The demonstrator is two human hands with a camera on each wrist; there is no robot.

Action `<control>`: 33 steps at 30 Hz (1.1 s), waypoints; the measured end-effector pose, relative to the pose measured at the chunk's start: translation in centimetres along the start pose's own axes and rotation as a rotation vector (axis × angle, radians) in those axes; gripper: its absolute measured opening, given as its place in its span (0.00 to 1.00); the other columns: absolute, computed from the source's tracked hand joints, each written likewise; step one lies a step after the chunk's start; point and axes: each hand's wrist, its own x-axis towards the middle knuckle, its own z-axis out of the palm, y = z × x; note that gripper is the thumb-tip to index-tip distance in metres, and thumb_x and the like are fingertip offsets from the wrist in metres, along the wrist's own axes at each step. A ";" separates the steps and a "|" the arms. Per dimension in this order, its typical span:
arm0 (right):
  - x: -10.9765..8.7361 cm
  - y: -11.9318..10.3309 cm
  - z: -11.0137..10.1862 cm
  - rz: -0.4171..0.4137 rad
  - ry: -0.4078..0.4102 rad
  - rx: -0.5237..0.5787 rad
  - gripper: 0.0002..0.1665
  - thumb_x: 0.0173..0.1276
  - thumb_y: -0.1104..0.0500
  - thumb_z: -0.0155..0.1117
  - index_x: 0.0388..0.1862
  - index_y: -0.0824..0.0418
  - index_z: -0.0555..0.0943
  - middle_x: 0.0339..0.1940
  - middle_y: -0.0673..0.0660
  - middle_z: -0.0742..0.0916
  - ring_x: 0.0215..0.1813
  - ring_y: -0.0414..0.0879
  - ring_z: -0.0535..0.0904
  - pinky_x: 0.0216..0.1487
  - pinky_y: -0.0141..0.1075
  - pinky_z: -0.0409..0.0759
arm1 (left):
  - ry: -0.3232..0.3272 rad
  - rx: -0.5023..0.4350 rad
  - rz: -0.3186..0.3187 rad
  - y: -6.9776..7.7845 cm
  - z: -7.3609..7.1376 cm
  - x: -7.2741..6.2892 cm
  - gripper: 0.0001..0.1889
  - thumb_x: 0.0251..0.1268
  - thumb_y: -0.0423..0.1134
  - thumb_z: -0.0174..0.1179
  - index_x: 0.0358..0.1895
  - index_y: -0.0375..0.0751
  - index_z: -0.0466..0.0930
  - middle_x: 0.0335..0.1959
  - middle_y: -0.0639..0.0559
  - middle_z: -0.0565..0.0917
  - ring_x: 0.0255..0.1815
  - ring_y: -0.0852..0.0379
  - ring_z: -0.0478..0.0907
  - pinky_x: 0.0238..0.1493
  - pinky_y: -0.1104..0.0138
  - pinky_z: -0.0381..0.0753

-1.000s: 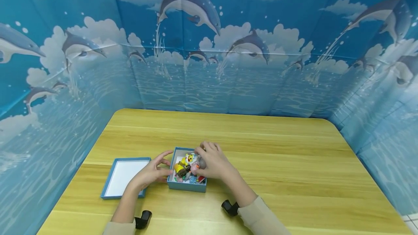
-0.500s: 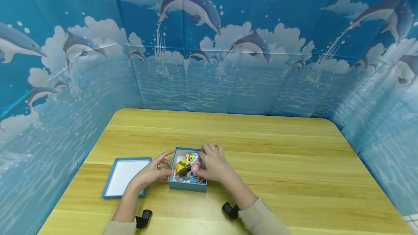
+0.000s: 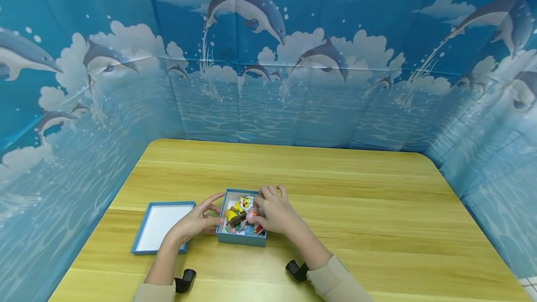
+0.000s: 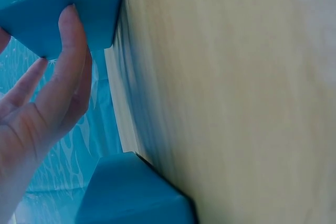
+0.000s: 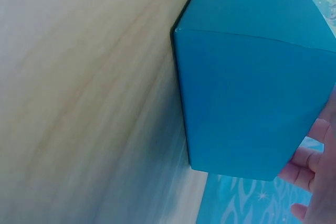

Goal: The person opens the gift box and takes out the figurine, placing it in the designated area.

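A blue open-topped box stands on the table, filled with small toy figures. Among them are a yellow figure with a white collar, a yellow and brown one and a round pink one. My left hand rests at the box's left side, its fingers lightly bent; in the left wrist view the thumb touches the box wall. My right hand reaches over the right rim, thumb and fingers curled round a small toy figure that the hand mostly hides, beside the pink one.
Left of the box lies its blue lid, white inside up, partly behind the left forearm. The wooden table ends at a dolphin-print curtain. Black wrist devices sit on both wrists.
My right hand shifts slightly right and its fingers draw in over the box's right side; a grey figure seen there earlier is now mostly covered. The left hand stays at the box.
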 end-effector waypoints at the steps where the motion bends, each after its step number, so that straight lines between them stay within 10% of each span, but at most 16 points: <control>1: 0.0 0.0 0.0 -0.005 -0.001 -0.002 0.13 0.56 0.44 0.66 0.33 0.50 0.79 0.42 0.51 0.74 0.51 0.49 0.66 0.61 0.58 0.57 | -0.001 0.000 0.000 0.0 0.0 0.0 0.38 0.60 0.36 0.59 0.71 0.47 0.49 0.54 0.34 0.60 0.43 0.46 0.74 0.45 0.54 0.79; 33: -0.2 2.6 -2.5 -0.127 0.107 0.046 0.14 0.66 0.51 0.56 0.47 0.55 0.75 0.35 0.50 0.71 0.37 0.43 0.64 0.39 0.36 0.66 | -0.030 0.008 0.014 0.0 -0.2 -0.1 0.39 0.61 0.36 0.59 0.72 0.50 0.47 0.56 0.33 0.60 0.47 0.44 0.75 0.46 0.53 0.78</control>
